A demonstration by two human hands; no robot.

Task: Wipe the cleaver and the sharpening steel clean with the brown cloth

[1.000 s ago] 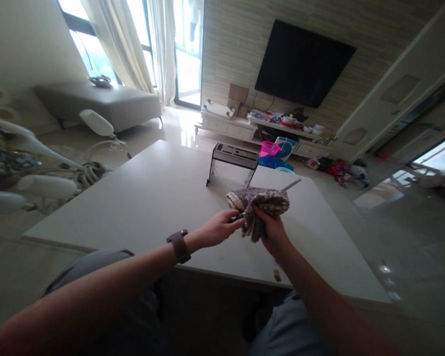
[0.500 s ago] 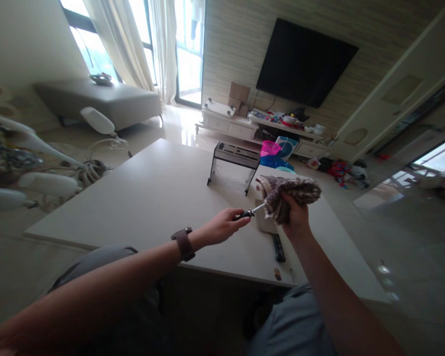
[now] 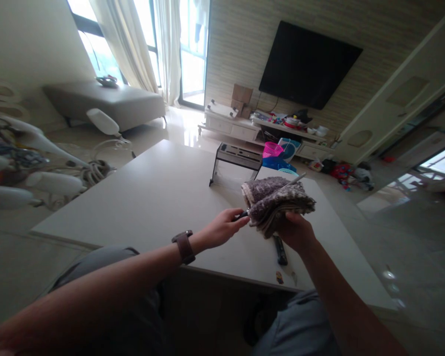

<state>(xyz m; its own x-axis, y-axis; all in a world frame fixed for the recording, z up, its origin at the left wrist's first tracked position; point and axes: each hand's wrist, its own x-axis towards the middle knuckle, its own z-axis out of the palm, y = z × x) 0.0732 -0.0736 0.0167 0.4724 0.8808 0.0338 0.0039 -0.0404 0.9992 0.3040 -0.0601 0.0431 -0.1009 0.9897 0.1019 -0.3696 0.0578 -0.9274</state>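
My left hand [image 3: 225,228] is closed on the black handle of a sharpening steel [image 3: 295,179]. Its thin metal rod runs up and right through a fold of a brown-and-white shaggy cloth [image 3: 272,202], and the tip sticks out beyond the cloth. From below and the right, my right hand [image 3: 299,233] grips the cloth around the rod. Under the cloth lies a cleaver on the table, its black handle [image 3: 280,251] showing while the blade is mostly hidden. A knife rack [image 3: 240,154] with a slotted top and clear front stands behind the cloth.
The white table [image 3: 152,198] spreads in front of me. Close to its near edge lie a small sticker [image 3: 279,277] and a small pale item [image 3: 294,278]. Beyond it are a pink basket [image 3: 272,149] and a TV cabinet [image 3: 230,129]. White lamp-like parts [image 3: 55,184] stand at left.
The cloth has moved left along the sharpening steel toward its handle and opened out, so the rod's tip now shows past it. My right hand has shifted slightly lower.
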